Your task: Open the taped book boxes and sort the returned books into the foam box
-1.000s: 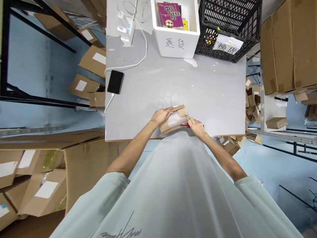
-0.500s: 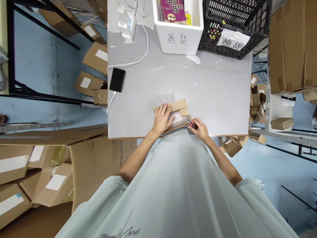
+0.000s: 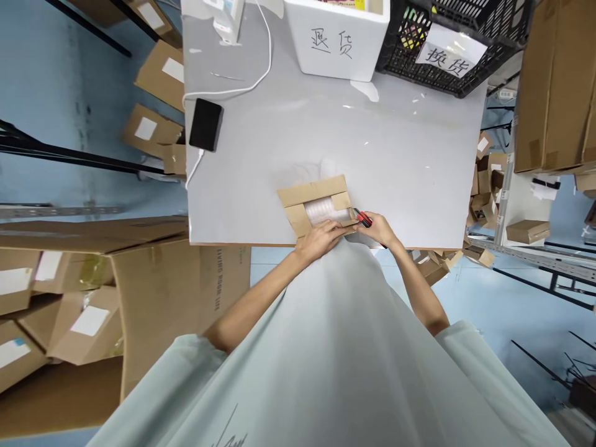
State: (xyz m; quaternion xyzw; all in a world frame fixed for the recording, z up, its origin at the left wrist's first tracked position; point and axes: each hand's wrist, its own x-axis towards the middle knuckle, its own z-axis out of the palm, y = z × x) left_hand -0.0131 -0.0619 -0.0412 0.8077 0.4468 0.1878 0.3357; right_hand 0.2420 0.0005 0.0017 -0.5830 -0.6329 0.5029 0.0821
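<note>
A small cardboard box (image 3: 294, 197) lies at the table's front edge with its flaps spread open. Inside it shows something wrapped in clear, whitish plastic (image 3: 320, 210); what is within the wrap cannot be made out. My left hand (image 3: 320, 239) is closed over the box's near flap, fingers pointing right. Just to the right of the box, my right hand (image 3: 379, 230) grips a red and black utility knife (image 3: 363, 218), its tip pointing up-left at the box's right side. Whether the blade is out is too small to tell.
A black phone-like device (image 3: 205, 125) on a white cable lies at the table's left edge. At the back stand a power strip (image 3: 228, 22), a white bin (image 3: 342, 59) and a black crate (image 3: 419, 77). A large carton (image 3: 158, 304) of boxes stands left.
My left hand has moved from the box's left side to its near flap, and the flaps now lie spread wider. My right hand still holds the knife. The view has shifted slightly.
</note>
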